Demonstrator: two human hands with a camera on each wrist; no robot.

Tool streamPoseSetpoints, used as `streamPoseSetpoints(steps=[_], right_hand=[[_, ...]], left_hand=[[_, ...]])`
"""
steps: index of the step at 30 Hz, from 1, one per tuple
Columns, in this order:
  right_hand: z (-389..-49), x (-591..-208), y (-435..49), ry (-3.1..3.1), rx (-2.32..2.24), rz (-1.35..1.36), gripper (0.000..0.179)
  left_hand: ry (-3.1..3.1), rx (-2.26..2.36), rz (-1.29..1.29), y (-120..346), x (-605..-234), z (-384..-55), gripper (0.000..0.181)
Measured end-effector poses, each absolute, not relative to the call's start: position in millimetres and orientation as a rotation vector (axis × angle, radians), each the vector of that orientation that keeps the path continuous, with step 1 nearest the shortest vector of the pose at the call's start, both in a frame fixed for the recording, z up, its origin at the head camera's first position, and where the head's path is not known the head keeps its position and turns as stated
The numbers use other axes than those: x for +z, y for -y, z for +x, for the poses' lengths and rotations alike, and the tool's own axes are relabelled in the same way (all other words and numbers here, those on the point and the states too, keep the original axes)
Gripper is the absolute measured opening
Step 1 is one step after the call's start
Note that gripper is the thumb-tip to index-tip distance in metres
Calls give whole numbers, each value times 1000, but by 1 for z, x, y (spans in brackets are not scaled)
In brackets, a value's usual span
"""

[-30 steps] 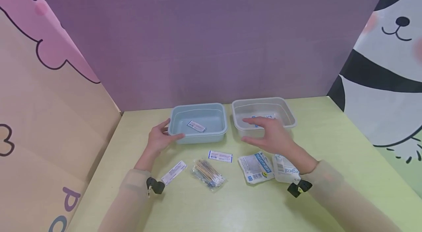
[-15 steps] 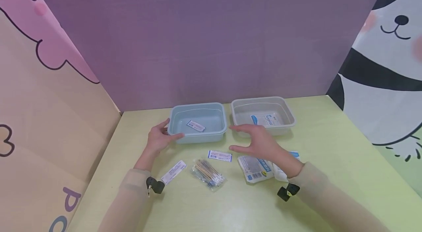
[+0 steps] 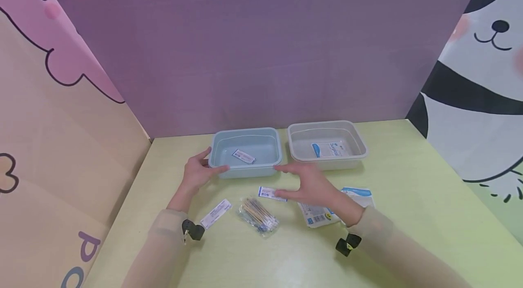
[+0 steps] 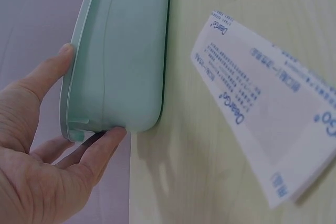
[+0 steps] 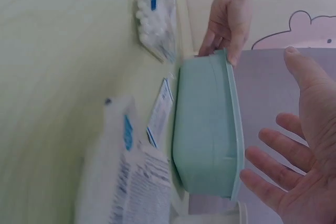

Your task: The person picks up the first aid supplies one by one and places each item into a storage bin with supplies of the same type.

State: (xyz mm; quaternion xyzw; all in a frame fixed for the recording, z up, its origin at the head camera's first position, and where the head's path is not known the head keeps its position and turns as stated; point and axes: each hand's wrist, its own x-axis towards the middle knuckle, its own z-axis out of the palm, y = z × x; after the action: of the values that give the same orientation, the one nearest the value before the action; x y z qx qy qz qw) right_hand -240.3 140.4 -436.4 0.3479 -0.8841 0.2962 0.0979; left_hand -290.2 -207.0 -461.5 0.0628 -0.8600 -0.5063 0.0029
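Note:
My left hand holds the left end of a light blue plastic tub, its thumb at the rim in the left wrist view. A small wrapped adhesive bandage lies inside the tub. My right hand, fingers spread and holding nothing, is by the tub's front right corner; its thumb overlaps a second wrapped bandage on the table in the head view. Another bandage lies near my left wrist. A clear bag of cotton swabs lies between my arms.
A grey-white tub stands right of the blue one, holding a packet marked Surgical. Two white printed pouches lie partly hidden under my right forearm. A purple wall rises behind the tubs.
My right hand has moved left and toward me, from over the grey-white tub to the blue tub's front right corner. The left hand has stayed on the blue tub.

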Motion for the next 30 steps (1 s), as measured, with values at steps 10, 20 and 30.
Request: streamPoseSetpoints(steps=[10, 20, 30], right_hand=[[-237, -443, -128, 2621, 910, 1068, 63], [-235, -455, -114, 2618, 942, 1145, 66], [-225, -463, -98, 2678, 868, 1204, 73]], left_hand=[[2666, -1665, 163, 207, -463, -291, 103], [2681, -1628, 183, 207, -461, -291, 103], [2681, -1640, 197, 207, -461, -291, 104]])
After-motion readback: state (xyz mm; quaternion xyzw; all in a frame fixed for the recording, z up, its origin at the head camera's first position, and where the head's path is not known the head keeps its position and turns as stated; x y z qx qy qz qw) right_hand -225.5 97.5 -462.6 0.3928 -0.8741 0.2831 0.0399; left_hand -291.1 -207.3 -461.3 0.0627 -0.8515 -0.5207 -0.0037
